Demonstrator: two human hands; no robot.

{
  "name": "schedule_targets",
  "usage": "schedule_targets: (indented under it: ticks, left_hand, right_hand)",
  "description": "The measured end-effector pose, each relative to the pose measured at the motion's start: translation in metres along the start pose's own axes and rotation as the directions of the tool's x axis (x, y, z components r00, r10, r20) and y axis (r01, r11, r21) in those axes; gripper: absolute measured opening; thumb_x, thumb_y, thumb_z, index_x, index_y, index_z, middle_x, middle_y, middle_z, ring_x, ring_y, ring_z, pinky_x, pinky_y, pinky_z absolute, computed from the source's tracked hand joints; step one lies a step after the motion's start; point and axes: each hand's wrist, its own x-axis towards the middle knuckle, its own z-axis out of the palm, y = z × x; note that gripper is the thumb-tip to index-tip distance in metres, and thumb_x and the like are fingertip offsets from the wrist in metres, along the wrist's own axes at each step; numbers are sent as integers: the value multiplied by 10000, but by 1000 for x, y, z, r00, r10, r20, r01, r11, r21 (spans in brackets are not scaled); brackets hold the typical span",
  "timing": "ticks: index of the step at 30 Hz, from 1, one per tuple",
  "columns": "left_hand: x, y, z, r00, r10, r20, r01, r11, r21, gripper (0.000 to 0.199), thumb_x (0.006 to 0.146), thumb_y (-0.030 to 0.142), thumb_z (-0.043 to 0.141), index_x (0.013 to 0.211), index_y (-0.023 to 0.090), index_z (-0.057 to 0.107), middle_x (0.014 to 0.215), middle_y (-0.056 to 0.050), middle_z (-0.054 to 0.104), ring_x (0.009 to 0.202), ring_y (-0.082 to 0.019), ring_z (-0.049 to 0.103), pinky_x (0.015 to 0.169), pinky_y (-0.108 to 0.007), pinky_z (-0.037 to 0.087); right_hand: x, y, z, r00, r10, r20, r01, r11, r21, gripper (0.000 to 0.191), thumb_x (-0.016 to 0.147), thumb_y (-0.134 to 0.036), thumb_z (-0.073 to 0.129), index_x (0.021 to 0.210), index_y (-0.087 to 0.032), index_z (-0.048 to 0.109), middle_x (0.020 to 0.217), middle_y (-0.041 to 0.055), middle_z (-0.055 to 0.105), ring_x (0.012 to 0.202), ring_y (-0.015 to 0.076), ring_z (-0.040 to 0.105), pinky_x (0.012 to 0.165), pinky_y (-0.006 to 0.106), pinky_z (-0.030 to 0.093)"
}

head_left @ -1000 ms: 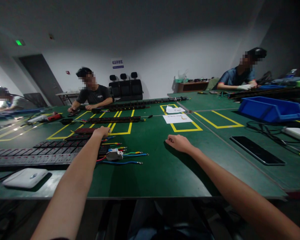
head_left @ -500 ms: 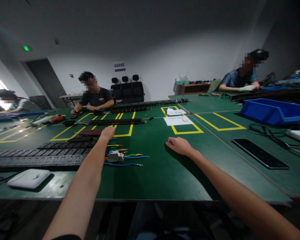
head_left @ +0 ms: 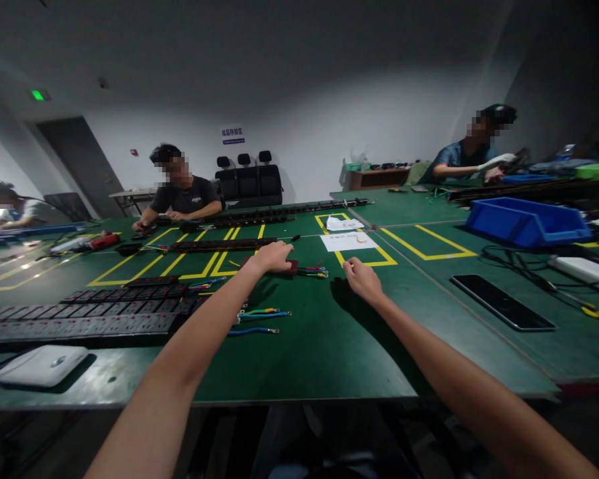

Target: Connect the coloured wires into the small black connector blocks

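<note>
My left hand [head_left: 274,257] grips a dark red block [head_left: 290,267] above the green table, near the middle of the view. Several coloured wires [head_left: 313,271] with metal lugs stick out of the block's right end. To the right, my right hand [head_left: 362,276] is closed, its fingers pinched together around something I cannot make out, just below the white paper sheet [head_left: 348,241]. Rows of dark socket modules [head_left: 104,319] lie to the left of my left forearm, with blue and green-yellow wires [head_left: 262,313] at their right end.
A black phone [head_left: 502,303], cables and a blue bin [head_left: 529,219] are on the right. A white device [head_left: 44,366] sits at the front left. Long dark strips [head_left: 224,245] lie across yellow tape marks. Other people sit across the table and at the left.
My left hand has moved right with the dark red block, away from the socket rows. My right hand has stayed near its place, slightly higher, and the view has shifted a little.
</note>
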Motion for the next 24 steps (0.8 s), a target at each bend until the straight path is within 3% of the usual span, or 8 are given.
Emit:
schedule_targets:
  ticks: [2,5,11,14,19,24]
  left_hand:
    - [-1,-4,2,998,-56,6,56,997,53,670,823,393,651,1458,232,511,1404,-170,575,1245,-373,576,989,-499,498]
    - [-1,-5,13,992,-94,79,88,993,72,782,758,260,693,1503,262,453,1444,-161,551,1273,-379,553,1010,-540,481]
    - [-9,2,36,993,-106,53,106,994,6,603,847,98,520,1433,239,505,1342,-145,597,1225,-298,583,1009,-452,480]
    - [-24,8,39,989,-145,28,146,989,-20,566,848,92,518,1389,255,539,1269,-140,603,1183,-297,592,972,-434,490]
    - [-54,27,40,973,-229,-23,229,973,2,560,833,146,561,1381,262,564,1224,-147,609,1187,-344,553,1002,-507,447]
    - [-68,38,49,950,-301,-85,290,949,-124,595,848,199,538,1442,239,532,1282,-154,585,1219,-322,528,1068,-499,386]
  right_hand:
    - [3,2,-2,1000,24,13,-24,1000,18,410,1048,-470,346,1199,-232,643,1115,111,731,942,253,668,689,290,390]
    - [4,2,-1,998,-35,48,34,999,9,386,1043,-461,366,1201,-229,632,1163,109,717,989,256,663,707,297,401]
    - [-1,-1,5,982,-175,77,179,983,-50,339,1042,-474,412,1156,-233,621,1111,93,709,934,223,653,687,280,388]
    - [-5,-5,9,964,-245,99,252,966,-64,311,1038,-469,442,1160,-241,615,1093,75,711,902,204,649,670,270,371]
    - [-12,-11,12,918,-365,155,381,921,-81,262,1038,-425,462,1093,-247,646,1073,54,719,929,196,653,671,262,367]
    - [-15,-14,11,931,-330,154,346,934,-88,284,1034,-441,472,1094,-242,666,1085,60,723,937,198,658,688,262,389]
